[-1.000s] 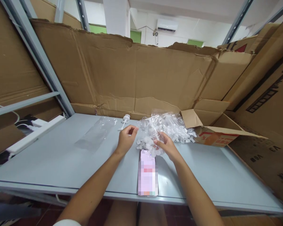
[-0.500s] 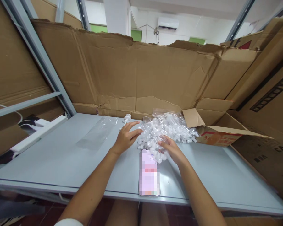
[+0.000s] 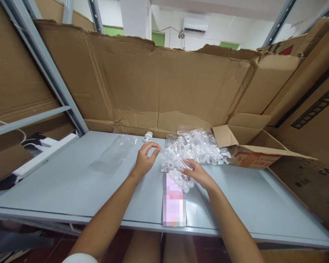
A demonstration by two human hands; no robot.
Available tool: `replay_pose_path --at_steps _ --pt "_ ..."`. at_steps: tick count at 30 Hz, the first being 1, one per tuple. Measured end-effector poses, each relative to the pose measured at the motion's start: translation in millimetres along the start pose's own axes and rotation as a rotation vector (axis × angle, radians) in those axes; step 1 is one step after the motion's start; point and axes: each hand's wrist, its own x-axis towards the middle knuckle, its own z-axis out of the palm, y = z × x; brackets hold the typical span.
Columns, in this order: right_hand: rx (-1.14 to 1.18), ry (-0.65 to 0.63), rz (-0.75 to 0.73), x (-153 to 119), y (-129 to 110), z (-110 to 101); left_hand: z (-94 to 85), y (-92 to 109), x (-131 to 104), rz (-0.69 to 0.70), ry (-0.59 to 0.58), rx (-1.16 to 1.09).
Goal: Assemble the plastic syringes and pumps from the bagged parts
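Note:
My left hand (image 3: 146, 159) hovers at the left edge of a heap of small clear and white plastic parts (image 3: 192, 149). Its thumb and forefinger meet in a pinch; whatever lies between the tips is too small to make out. On the near side of the heap, my right hand (image 3: 199, 174) has thumb and fingers around a clear ribbed plastic piece (image 3: 179, 162). Clear film covers part of the heap. Below the hands lies a phone (image 3: 174, 208) with a blurred screen, some white parts overlapping its top end.
A white plastic part (image 3: 147, 136) and a flat clear bag (image 3: 112, 153) lie to the left. An open cardboard box (image 3: 256, 159) stands right of the heap. Cardboard (image 3: 164, 84) walls the back of the grey table (image 3: 249, 204). A power strip (image 3: 46, 155) runs along the left edge.
My left hand's spread fingers have closed to a pinch. My right hand has shifted slightly left, and the clear ribbed piece now shows between its fingers.

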Motion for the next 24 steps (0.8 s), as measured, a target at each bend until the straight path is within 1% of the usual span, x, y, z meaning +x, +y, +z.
replay_pose_path --at_steps 3,5,7,10,12,13,14,15,17,18,19,20,21,22,23,24 --pt "0.003 -0.044 -0.014 -1 -2 1 -0.7 -5 3 -0.183 0.078 -0.19" --pt "0.03 -0.048 -0.024 -2 -5 2 -1.9 -12 5 -0.296 0.155 -0.327" --pt "0.061 -0.041 -0.021 -3 -7 1 -3.0 -19 7 -0.382 0.194 -0.427" --pt "0.083 -0.018 -0.019 -3 -7 0 -3.7 -26 9 -0.489 0.151 -0.516" --pt "0.075 -0.004 -0.023 -3 -7 0 -3.5 -27 10 -0.535 0.135 -0.523" --pt "0.069 0.005 -0.025 -2 -6 -1 -3.7 -26 10 -0.523 0.165 -0.491" --pt "0.063 0.015 -0.026 -2 -6 -1 -4.3 -25 9 -0.473 0.223 -0.429" --pt "0.055 0.024 -0.025 -2 -6 -1 -5.2 -23 9 -0.387 0.298 -0.338" --pt "0.045 0.043 -0.021 -2 -6 -1 -8.3 -19 7 -0.139 0.432 -0.105" --pt "0.04 0.047 -0.018 -2 -6 -2 -9.9 -17 6 -0.008 0.452 0.013" --pt "0.034 0.045 -0.015 -2 -6 -2 -11.4 -14 4 0.108 0.425 0.118" --pt "0.028 0.038 -0.013 -2 -6 -2 -12.4 -13 3 0.202 0.363 0.204" --pt "0.02 0.026 -0.011 -2 -7 -2 -12.8 -11 2 0.268 0.282 0.27" --pt "0.011 0.011 -0.007 -3 -7 -2 -12.7 -10 2 0.302 0.197 0.318" --pt "0.001 -0.008 -0.003 -4 -8 -2 -12.1 -10 2 0.306 0.123 0.35" --pt "-0.008 -0.03 0.0 -5 -8 -3 -11.5 -10 2 0.28 0.065 0.367"
